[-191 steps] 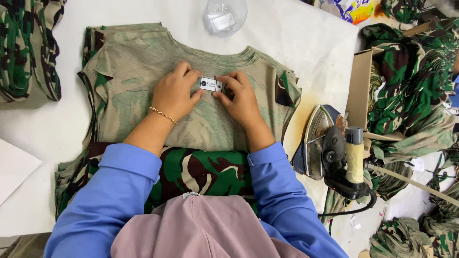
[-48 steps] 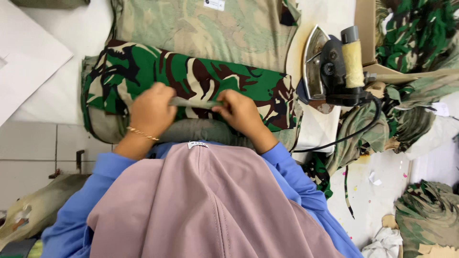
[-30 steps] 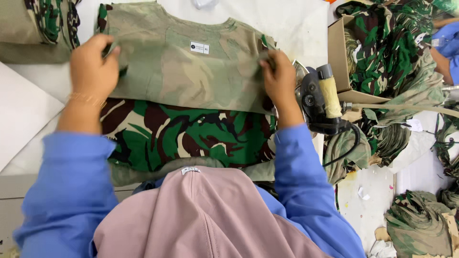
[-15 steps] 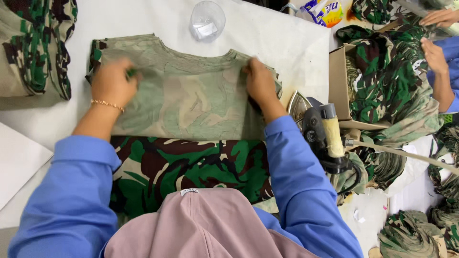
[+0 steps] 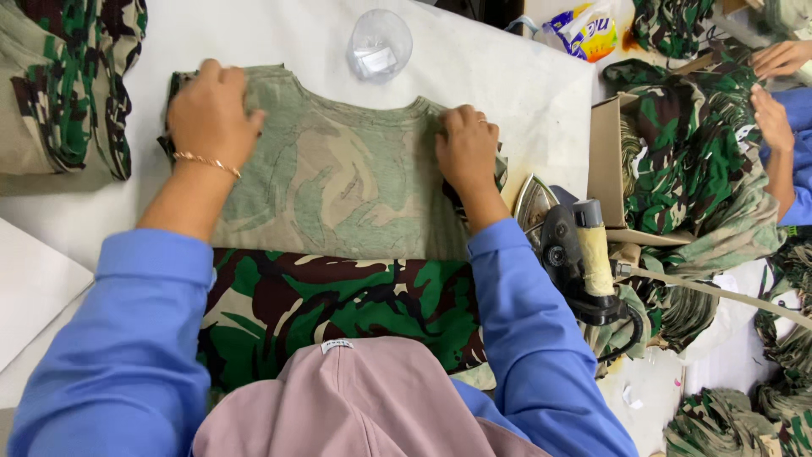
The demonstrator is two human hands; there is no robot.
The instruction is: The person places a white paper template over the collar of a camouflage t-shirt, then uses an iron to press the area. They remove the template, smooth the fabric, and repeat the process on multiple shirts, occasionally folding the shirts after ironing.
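Observation:
A camouflage shirt (image 5: pixel 338 186) lies flat on the white table (image 5: pixel 507 101), pale inside face up in its upper half, bright green and brown pattern showing in its lower half near my body. My left hand (image 5: pixel 211 114) presses palm down on the shirt's upper left corner, a gold bracelet on that wrist. My right hand (image 5: pixel 465 148) presses flat on the shirt's upper right edge. Both arms wear blue sleeves. Neither hand grips anything.
An electric iron (image 5: pixel 567 254) rests on its side right of the shirt. A clear plastic cup (image 5: pixel 378 44) stands beyond the collar. Folded camouflage garments (image 5: pixel 68 93) lie at the left, a cardboard box (image 5: pixel 609 161) and camouflage piles at the right, where another person's hands (image 5: pixel 774 93) work.
I first pressed a label at the collar, then folded the lower hem, then took the shirt's sides. The shirt is now turned label-down and both hands press flat on its top corners.

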